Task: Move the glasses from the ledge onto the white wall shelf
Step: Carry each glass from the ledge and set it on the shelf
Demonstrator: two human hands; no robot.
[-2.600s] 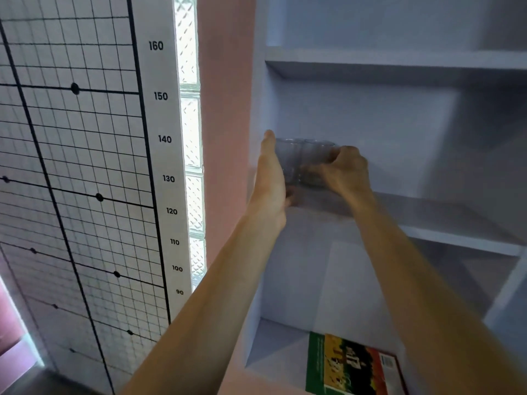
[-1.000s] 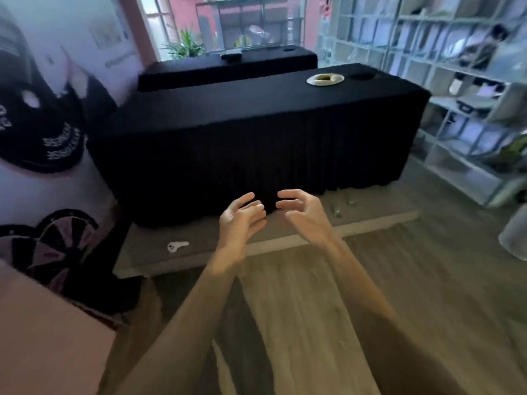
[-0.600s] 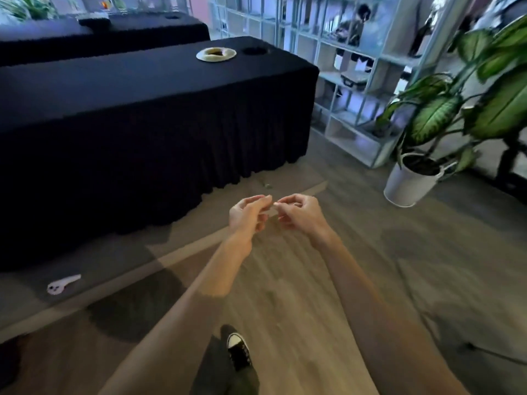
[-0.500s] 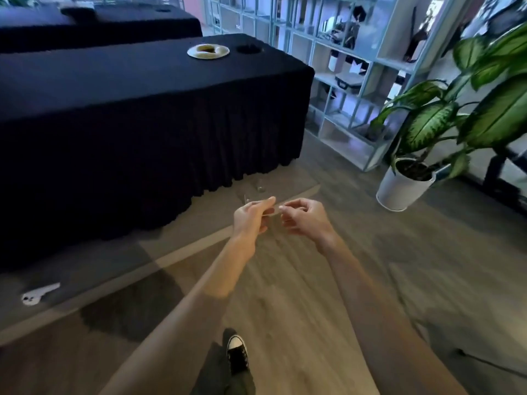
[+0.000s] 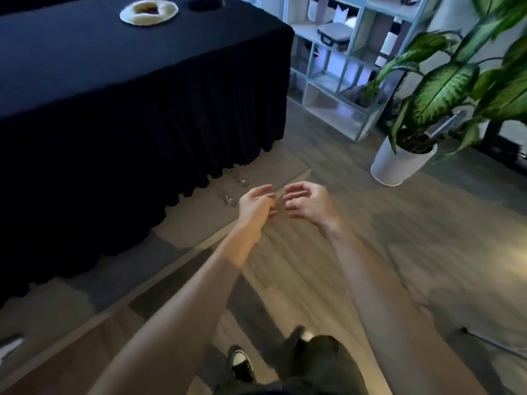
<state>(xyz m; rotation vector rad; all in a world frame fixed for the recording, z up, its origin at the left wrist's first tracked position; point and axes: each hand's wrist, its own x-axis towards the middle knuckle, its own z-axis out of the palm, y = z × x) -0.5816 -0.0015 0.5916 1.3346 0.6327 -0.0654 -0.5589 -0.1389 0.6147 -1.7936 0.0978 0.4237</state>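
Both bare arms reach forward and down over the grey-brown wood-plank floor (image 5: pixel 356 212). The left hand (image 5: pixel 253 205) and the right hand (image 5: pixel 306 202) are held close together, nearly touching at the fingertips, each with its fingers loosely curled and its palm turned toward the other. Neither hand visibly holds anything; a faint blur shows between them, and what it is cannot be told.

Just beyond the left hand, small clear glasses stand on the low pale ledge (image 5: pixel 196 218) that runs along the foot of the table draped in a pleated black cloth (image 5: pixel 137 109). One glass (image 5: pixel 230 199) is just beside the left hand's knuckles, and another (image 5: pixel 243 181) stands a little farther back, near the hem of the cloth. Both are blurred, and their shapes are hard to make out.

On the table's top lies a round cream-coloured plate (image 5: pixel 149 12) with something dark in its middle. To the right stands a pale open cube shelving unit (image 5: pixel 339 81), and in front of it a large green leafy plant in a white pot (image 5: pixel 399 163). At the bottom edge, a black-and-white sneaker (image 5: pixel 241 363) and a dark trouser leg (image 5: pixel 325 363) show.
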